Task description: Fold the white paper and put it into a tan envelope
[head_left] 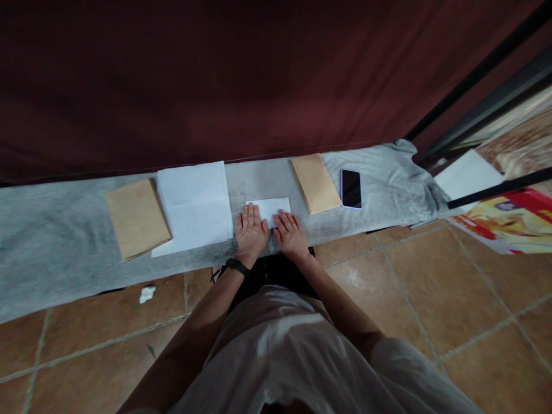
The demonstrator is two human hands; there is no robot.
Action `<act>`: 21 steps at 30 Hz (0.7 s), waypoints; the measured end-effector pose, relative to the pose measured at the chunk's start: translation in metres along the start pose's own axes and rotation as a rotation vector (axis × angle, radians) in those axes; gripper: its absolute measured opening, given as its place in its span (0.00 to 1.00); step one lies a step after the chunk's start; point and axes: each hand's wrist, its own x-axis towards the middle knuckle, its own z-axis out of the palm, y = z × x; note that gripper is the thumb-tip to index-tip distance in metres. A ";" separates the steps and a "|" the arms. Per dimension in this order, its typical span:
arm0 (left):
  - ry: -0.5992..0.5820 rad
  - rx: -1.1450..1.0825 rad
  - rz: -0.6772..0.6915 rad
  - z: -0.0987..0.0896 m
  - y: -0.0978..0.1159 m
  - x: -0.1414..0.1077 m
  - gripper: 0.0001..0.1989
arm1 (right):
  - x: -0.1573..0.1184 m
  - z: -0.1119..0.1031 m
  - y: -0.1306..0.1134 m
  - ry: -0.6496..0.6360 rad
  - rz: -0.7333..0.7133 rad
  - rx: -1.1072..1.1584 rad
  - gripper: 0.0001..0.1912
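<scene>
Our left hand [251, 233] and right hand [291, 234] pressing flat on the folded white paper [269, 208], fingers extended, gripping nothing, brown envelopes [316, 183] either side of it, smartphone [351, 188] farther right of it.

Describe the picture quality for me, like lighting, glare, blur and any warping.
Head view: dim overall, the red cloth almost black up top; head view: faint sheen on the floor; head view: wide-angle stretching towards the edges, left hand and right hand slightly soft.

The bench cover [86, 230] looks like matt grey cloth; the phone [351, 188] has a smooth, glossy black screen.
</scene>
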 end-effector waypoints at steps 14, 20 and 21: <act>-0.006 0.036 0.146 -0.004 0.003 -0.003 0.27 | -0.021 -0.003 0.007 0.033 0.045 -0.056 0.27; 0.000 0.073 0.159 -0.002 0.002 -0.004 0.27 | -0.024 -0.003 0.008 0.032 0.057 -0.051 0.28; 0.002 0.070 0.157 -0.001 0.002 -0.004 0.27 | -0.025 -0.004 0.009 0.031 0.059 -0.052 0.29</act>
